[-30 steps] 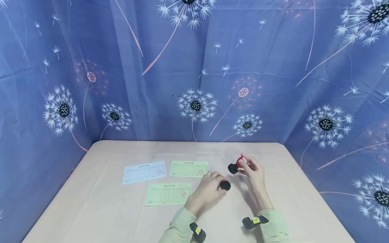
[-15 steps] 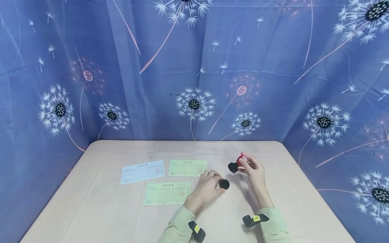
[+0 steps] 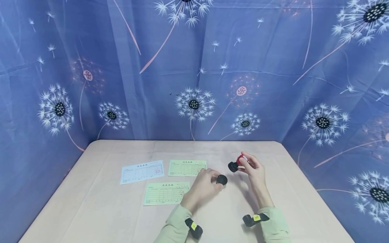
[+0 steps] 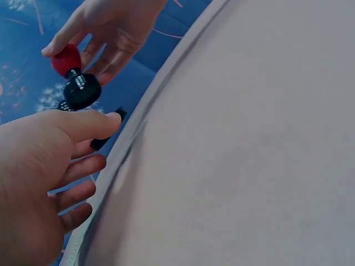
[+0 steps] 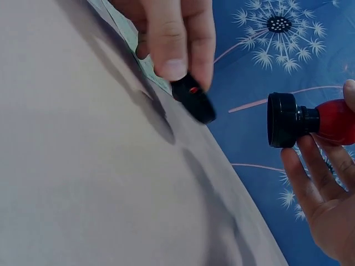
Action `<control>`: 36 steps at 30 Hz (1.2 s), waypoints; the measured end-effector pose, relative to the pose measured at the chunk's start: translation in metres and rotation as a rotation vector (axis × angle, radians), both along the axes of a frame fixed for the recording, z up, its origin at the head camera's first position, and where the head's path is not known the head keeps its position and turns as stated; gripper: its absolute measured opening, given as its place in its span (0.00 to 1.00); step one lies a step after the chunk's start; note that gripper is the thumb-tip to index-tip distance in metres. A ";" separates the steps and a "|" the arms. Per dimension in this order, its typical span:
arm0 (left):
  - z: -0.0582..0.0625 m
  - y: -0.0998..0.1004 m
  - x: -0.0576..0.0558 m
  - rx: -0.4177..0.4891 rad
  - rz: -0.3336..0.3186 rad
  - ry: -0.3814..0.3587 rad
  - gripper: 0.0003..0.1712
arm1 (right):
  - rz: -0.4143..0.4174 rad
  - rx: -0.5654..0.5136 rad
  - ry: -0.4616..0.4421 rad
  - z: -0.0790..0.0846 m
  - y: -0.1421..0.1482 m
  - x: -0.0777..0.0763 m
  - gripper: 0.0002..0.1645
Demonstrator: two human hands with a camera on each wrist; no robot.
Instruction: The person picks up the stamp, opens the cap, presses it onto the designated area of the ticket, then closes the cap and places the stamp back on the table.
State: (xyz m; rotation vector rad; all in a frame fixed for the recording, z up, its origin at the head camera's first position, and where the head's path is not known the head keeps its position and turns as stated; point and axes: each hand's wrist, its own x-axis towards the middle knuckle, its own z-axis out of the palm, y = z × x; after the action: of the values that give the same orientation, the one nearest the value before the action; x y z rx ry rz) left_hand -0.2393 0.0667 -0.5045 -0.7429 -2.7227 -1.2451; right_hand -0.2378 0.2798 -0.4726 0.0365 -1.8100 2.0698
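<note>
My left hand [image 3: 201, 189] pinches a round black cap [image 3: 222, 180] between thumb and fingers, above the table just right of the slips. In the right wrist view, this cap [image 5: 195, 102] is tilted and has a small red mark. A self-inking style stamp with a red bulb handle and a round black base [image 3: 233, 166] is in my right hand [image 3: 255, 173], gripped by the handle. The left wrist view shows the stamp [image 4: 82, 90] tilted, its base pointing toward the left hand. Cap and stamp are apart.
A blue printed slip [image 3: 142, 172] and two green ones, a rear slip [image 3: 182, 168] and a front slip [image 3: 164, 194], lie left of the hands with red marks on them. A blue dandelion-print curtain [image 3: 158, 111] surrounds the table [image 3: 91, 209].
My left hand has drawn slightly left and away from the stamp, carrying the cap, which has turned a little. The right hand has stayed nearly still with the stamp.
</note>
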 end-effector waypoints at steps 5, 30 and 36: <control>0.005 -0.001 -0.004 0.113 -0.033 -0.114 0.23 | 0.011 -0.002 0.012 0.001 -0.002 0.001 0.23; 0.015 -0.008 -0.010 0.304 0.028 -0.134 0.28 | 0.102 0.016 0.052 0.006 -0.009 0.003 0.24; 0.016 -0.008 -0.012 0.297 0.044 -0.097 0.28 | 0.118 0.013 0.075 0.009 -0.012 0.004 0.24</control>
State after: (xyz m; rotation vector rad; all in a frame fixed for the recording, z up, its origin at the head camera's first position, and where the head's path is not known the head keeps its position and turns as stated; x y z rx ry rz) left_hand -0.2508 0.0589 -0.4883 -0.6004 -2.5232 -1.6647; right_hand -0.2336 0.2680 -0.4633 0.2259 -1.8165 2.1059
